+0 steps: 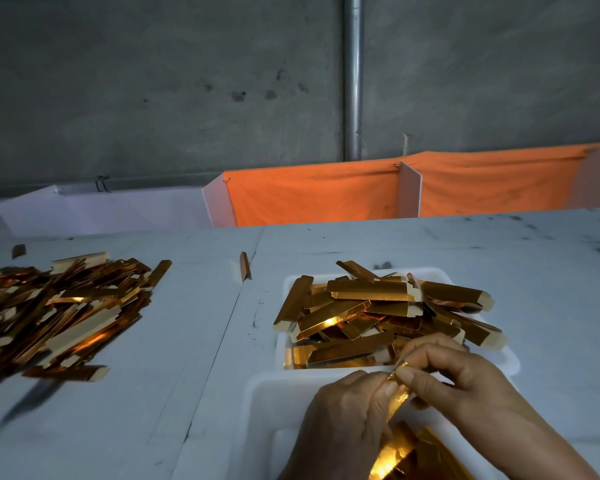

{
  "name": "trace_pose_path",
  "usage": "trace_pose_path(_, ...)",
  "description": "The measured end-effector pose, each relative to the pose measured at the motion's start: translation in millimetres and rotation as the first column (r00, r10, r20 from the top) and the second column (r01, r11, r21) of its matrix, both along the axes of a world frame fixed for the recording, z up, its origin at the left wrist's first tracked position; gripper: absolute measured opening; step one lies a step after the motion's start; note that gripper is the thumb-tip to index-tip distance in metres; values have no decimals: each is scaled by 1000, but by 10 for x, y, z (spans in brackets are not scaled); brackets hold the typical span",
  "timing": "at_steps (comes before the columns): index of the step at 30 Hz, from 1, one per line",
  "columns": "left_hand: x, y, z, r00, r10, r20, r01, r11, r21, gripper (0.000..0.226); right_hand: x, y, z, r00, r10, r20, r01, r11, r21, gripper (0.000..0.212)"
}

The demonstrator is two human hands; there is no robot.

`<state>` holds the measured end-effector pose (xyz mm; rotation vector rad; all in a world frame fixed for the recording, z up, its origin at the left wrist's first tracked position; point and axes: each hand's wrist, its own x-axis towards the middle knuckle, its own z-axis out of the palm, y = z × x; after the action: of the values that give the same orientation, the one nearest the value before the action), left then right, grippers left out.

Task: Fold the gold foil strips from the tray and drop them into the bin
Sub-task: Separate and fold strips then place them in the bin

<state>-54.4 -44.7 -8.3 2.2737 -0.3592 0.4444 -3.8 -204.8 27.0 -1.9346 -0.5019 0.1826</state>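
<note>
We see a white bench (430, 244) with two white trays on it. The far tray (433, 273) is heaped with folded gold strips (371, 306), several hanging over its rim. The near tray (274, 393) sits just in front of the far tray, touching it, and holds flat gold strips (426, 448) at its lower end. Well to the left of the far tray lies a loose pile of gold strips (49, 306) on the bare bench, and one stray strip (245, 265) stands on edge between that pile and the far tray. Behind the bench hangs an orange cloth (326, 195), with a metal pipe (353, 77) running up the grey wall.

Both hands are over the near tray. Our left hand (347, 417) and right hand (465, 379) meet fingertip to fingertip, each grip pinching the upper end of one gold strip (397, 400), which slants down between them toward the flat strips. The right fingers are curled, thumb underneath.
</note>
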Motion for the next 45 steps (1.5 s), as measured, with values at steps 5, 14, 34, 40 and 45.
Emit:
trace_pose_path(5,9,-39,58,999,25,-38,-26,999,-25,32,-6,-7,29,997,-42,-70,46,997,62,7)
trace_pose_path(14,54,-154,3,985,170,33,-173,971,165,57,-10,6,13,989,-83,-124,92,993,74,13)
trace_pose_path(34,-28,35,162,969,-52,-240,14,987,-158,55,-3,-195,189,941,249,-231,-206,959,197,19)
trace_pose_path(40,-26,60,177,970,-71,-233,50,994,-96,38,-1,-135,163,946,255,-198,-230,963,140,26)
trace_pose_path(45,-19,65,130,981,-78,-179,78,997,-7,56,-14,-90,114,955,214,-204,-195,974,113,25)
